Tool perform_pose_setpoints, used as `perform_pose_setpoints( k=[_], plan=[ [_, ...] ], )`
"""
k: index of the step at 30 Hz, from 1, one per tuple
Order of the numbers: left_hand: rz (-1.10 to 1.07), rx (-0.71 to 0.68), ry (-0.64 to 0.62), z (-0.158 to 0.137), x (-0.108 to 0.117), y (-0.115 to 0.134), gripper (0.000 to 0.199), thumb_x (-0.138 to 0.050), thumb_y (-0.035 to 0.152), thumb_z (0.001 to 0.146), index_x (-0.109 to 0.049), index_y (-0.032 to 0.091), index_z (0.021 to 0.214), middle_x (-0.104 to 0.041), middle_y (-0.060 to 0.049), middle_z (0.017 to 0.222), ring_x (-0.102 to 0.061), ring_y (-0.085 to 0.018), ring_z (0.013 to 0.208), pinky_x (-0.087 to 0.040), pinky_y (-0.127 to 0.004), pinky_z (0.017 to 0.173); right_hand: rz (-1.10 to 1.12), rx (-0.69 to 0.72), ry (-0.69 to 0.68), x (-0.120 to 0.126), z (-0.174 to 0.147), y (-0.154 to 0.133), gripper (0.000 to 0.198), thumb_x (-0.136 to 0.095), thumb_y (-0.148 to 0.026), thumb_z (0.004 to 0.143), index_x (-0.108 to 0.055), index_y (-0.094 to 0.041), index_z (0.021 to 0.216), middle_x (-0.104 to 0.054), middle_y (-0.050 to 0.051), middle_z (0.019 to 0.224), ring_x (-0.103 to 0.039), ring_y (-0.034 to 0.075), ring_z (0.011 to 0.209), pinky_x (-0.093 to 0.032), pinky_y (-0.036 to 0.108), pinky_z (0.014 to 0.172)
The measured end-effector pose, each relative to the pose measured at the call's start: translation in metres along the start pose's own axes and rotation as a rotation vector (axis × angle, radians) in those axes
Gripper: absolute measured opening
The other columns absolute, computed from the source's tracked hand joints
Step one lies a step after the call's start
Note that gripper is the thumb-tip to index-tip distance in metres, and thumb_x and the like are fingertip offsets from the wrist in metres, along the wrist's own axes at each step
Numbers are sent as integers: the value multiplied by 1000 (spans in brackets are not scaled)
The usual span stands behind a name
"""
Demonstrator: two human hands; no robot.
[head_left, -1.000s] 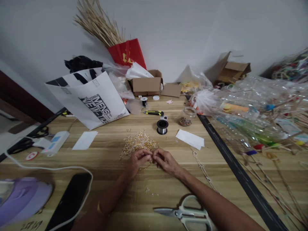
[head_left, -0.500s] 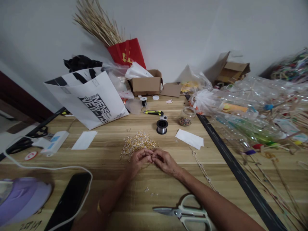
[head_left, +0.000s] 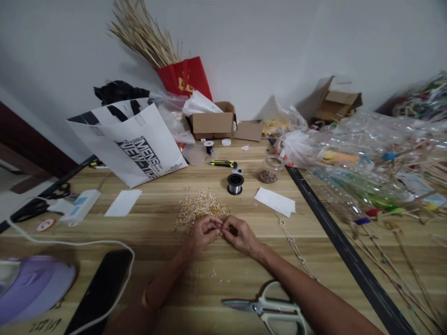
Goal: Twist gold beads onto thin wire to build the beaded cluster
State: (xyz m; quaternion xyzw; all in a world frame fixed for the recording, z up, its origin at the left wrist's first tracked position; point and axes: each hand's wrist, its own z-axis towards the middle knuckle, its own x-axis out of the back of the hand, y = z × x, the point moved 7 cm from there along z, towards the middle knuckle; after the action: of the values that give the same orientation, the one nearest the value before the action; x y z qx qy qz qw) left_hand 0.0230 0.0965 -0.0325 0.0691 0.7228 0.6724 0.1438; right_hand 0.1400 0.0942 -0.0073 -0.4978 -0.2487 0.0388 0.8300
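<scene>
Pile (head_left: pixel 200 205): fine gold + silvery bits, glittery, tangled into one loose heap. Lies low and spread on the table (head_left: pixel 190 302), irregular outline, left end fraying into thin pale strands. Near edge partly hidden by left hand (head_left: pixel 204 235) and right hand (head_left: pixel 240 237). Individual pieces too small to make out.

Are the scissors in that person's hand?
No, the scissors lie on the table, while the left fingers and right fingers are close together beside the glittery heap.
</scene>
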Motion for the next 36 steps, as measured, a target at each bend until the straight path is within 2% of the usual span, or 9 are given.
perform_pose_setpoints(
  k=[5,7,10,17,25,29,32,36],
  plan=[
    [2,-31,-3,0,1,1,36,-69,24,70,-55,15,102,-63,-3,78,-59,-12,68,-46,-22,64,36,-7,10,2,2,-2,9,-51,-18,84,-53,-17,75,-57,1,72,-50,12,64,-40,23,59],
    [5,-48,5,0,1,4,43,-69,25,70,-52,16,109,-62,-8,96,-59,-11,66,-47,-23,63,53,21,5,2,2,-4,11,-49,-20,86,-53,-17,76,-58,3,76,-53,14,70,-42,25,65],
    [-3,-44,-4,-1,-2,9,50,-70,27,69,-50,18,114,-52,-14,120,-58,-10,67,-47,-23,61,78,90,-42,-1,2,-10,13,-46,-21,89,-53,-18,79,-59,5,81,-55,15,80,-44,28,74],
    [-22,29,-27,-1,-1,7,52,-71,32,69,-50,17,113,-52,-16,121,-60,-12,70,-47,-23,59,-44,164,-111,-7,-3,-15,15,-39,-21,93,-51,-19,84,-57,6,82,-55,16,79,-44,28,74],
    [-1,33,-26,-2,-2,6,44,-69,31,70,-56,16,109,-57,-13,115,-61,-15,73,-48,-26,63,-165,169,-105,-8,-4,-15,15,-36,-18,93,-48,-20,84,-55,6,81,-52,16,76,-43,27,70],
    [15,46,-54,-3,-4,7,44,-68,29,71,-55,13,109,-63,-9,92,-59,-12,65,-47,-24,62,-133,137,-94,-8,-4,-13,12,-38,-17,91,-47,-19,84,-55,4,78,-52,15,71,-42,26,67],
    [30,45,-63,-2,-5,5,42,-67,28,72,-54,12,108,-62,-4,75,-59,-13,64,-47,-24,62,-111,118,-86,-7,-3,-11,11,-41,-18,90,-48,-19,82,-55,4,76,-52,15,69,-41,25,65],
    [50,39,-42,-2,-4,2,39,-67,26,70,-55,12,105,-61,-2,69,-59,-12,62,-47,-24,61,-77,101,-101,-6,-1,-10,12,-43,-20,90,-50,-18,80,-56,3,75,-52,14,70,-41,25,65]
  ],
)
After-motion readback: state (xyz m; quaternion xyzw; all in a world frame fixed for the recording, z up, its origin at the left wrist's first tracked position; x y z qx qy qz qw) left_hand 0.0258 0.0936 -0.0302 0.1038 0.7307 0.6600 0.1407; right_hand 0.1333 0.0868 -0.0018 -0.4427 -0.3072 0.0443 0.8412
